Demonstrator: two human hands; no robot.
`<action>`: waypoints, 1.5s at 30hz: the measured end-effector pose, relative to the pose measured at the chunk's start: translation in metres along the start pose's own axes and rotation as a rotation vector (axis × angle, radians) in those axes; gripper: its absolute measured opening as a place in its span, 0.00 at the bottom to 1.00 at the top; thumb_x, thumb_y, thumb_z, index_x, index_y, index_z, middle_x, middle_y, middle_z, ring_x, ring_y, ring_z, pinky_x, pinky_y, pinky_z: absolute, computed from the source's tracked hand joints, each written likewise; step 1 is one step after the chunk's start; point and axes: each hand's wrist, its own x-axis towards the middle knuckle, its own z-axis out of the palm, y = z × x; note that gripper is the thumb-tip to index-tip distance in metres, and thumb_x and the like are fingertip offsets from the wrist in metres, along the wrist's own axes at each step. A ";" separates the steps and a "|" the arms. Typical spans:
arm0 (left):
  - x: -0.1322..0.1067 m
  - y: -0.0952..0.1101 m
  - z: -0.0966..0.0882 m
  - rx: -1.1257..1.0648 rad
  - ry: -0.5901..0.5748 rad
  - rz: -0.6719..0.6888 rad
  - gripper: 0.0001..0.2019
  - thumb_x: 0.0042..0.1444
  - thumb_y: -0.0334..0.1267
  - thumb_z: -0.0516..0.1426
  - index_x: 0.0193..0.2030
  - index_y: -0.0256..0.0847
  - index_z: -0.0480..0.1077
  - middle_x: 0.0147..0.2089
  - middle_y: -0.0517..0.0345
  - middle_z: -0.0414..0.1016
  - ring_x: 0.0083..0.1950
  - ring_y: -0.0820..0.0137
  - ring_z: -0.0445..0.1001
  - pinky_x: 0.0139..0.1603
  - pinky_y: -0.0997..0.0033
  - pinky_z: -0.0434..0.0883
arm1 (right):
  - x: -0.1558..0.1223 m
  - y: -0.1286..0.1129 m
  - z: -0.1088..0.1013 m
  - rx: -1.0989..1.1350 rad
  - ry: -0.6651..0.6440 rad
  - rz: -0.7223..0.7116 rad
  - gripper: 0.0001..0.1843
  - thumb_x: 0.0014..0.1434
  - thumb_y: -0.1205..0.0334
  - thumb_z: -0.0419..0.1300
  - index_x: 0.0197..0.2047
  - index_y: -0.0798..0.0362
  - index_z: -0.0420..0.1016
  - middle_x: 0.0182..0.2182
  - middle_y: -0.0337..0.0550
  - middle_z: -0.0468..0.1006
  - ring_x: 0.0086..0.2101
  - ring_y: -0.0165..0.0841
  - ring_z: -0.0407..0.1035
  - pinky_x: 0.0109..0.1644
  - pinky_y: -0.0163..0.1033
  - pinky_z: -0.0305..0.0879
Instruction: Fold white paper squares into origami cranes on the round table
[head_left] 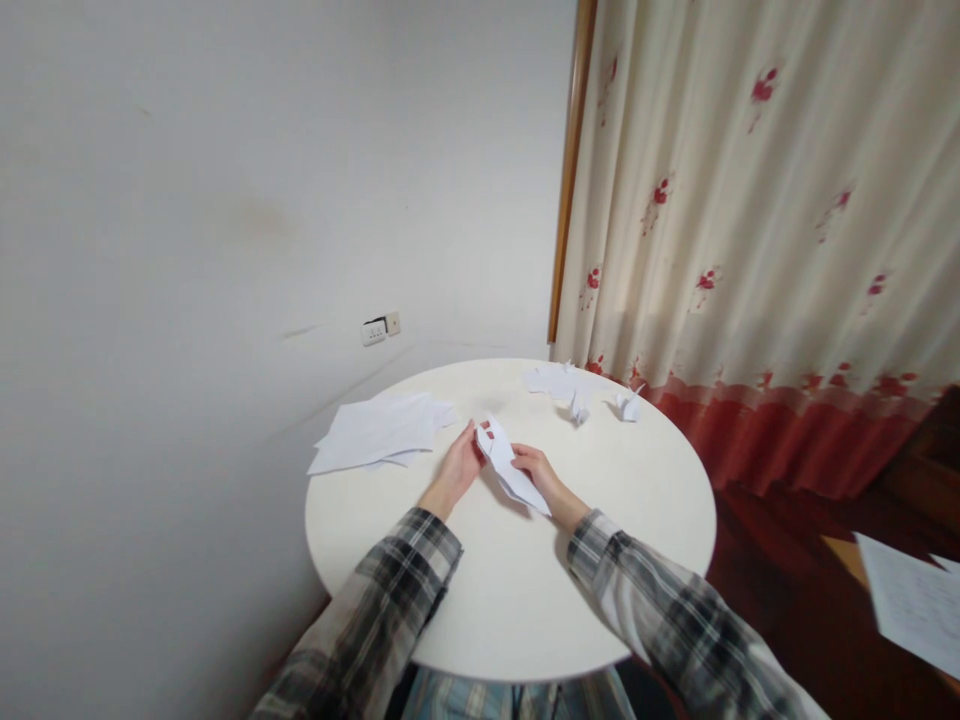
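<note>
A partly folded white paper piece (507, 464) is held over the round white table (645, 500). My left hand (461, 463) pinches its upper left end, fingers closed on the paper. My right hand (541, 472) grips the right side, fingers curled under the paper. Both arms wear plaid sleeves and reach in from the bottom of the view.
A loose stack of white sheets (379, 431) lies at the table's left. Small folded paper figures (578, 407) (628, 403) and a flat sheet (550, 380) sit at the far edge. A floral curtain (757, 250) hangs right; more paper (911, 600) lies at lower right.
</note>
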 end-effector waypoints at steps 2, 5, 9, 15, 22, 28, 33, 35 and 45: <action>-0.001 0.000 -0.001 0.002 -0.022 0.000 0.11 0.50 0.42 0.57 0.37 0.36 0.71 0.33 0.55 0.73 0.34 0.72 0.70 0.38 0.73 0.66 | 0.000 -0.003 -0.001 0.011 0.024 0.031 0.15 0.36 0.66 0.53 0.30 0.57 0.74 0.21 0.38 0.73 0.20 0.27 0.61 0.23 0.31 0.51; -0.003 -0.002 -0.004 0.013 -0.036 0.020 0.11 0.48 0.37 0.59 0.39 0.37 0.71 0.34 0.56 0.73 0.34 0.73 0.70 0.38 0.74 0.66 | -0.001 -0.004 -0.003 0.027 -0.002 0.053 0.14 0.35 0.65 0.53 0.29 0.57 0.73 0.22 0.39 0.73 0.20 0.27 0.60 0.22 0.31 0.50; 0.000 -0.004 -0.007 -0.012 -0.006 0.046 0.06 0.47 0.34 0.60 0.32 0.35 0.71 0.30 0.58 0.72 0.32 0.74 0.69 0.36 0.75 0.66 | -0.001 -0.004 -0.004 0.047 -0.035 0.091 0.14 0.34 0.67 0.53 0.28 0.57 0.73 0.20 0.37 0.72 0.20 0.27 0.60 0.23 0.30 0.50; 0.003 -0.005 -0.007 -0.016 0.082 0.026 0.06 0.48 0.35 0.59 0.26 0.35 0.68 0.25 0.60 0.69 0.27 0.77 0.67 0.33 0.77 0.65 | -0.001 -0.001 -0.002 0.031 -0.044 0.120 0.12 0.33 0.69 0.51 0.26 0.56 0.69 0.17 0.33 0.68 0.18 0.25 0.57 0.21 0.30 0.47; 0.006 -0.005 -0.007 0.022 0.102 0.007 0.12 0.50 0.43 0.58 0.27 0.36 0.67 0.23 0.62 0.67 0.24 0.77 0.65 0.29 0.76 0.64 | -0.008 0.002 0.002 -0.013 -0.085 0.081 0.10 0.35 0.68 0.53 0.26 0.54 0.65 0.17 0.31 0.64 0.19 0.24 0.56 0.21 0.29 0.47; 0.008 -0.006 -0.009 0.072 0.139 0.019 0.12 0.47 0.43 0.61 0.30 0.35 0.70 0.24 0.61 0.70 0.25 0.76 0.67 0.30 0.76 0.65 | -0.004 0.008 0.002 -0.071 -0.094 0.061 0.09 0.35 0.68 0.53 0.26 0.54 0.64 0.16 0.29 0.61 0.19 0.23 0.54 0.21 0.29 0.46; 0.006 -0.011 -0.012 0.201 0.156 0.042 0.11 0.47 0.38 0.61 0.36 0.32 0.72 0.28 0.52 0.76 0.30 0.70 0.72 0.33 0.72 0.67 | -0.001 0.011 0.000 -0.094 -0.123 0.056 0.09 0.35 0.68 0.54 0.26 0.54 0.62 0.16 0.28 0.59 0.18 0.23 0.52 0.21 0.29 0.45; 0.006 -0.012 -0.012 0.232 0.159 0.048 0.13 0.48 0.39 0.60 0.38 0.33 0.71 0.29 0.51 0.76 0.30 0.69 0.73 0.33 0.71 0.67 | -0.001 0.012 0.001 -0.098 -0.131 0.054 0.09 0.35 0.68 0.54 0.26 0.54 0.62 0.16 0.28 0.59 0.18 0.22 0.52 0.21 0.29 0.45; 0.008 -0.014 -0.016 0.352 0.119 0.084 0.12 0.41 0.41 0.63 0.29 0.34 0.72 0.24 0.55 0.73 0.27 0.70 0.71 0.30 0.72 0.64 | 0.002 0.018 0.003 -0.131 -0.181 0.030 0.11 0.36 0.69 0.53 0.28 0.52 0.62 0.13 0.24 0.58 0.14 0.22 0.49 0.19 0.29 0.43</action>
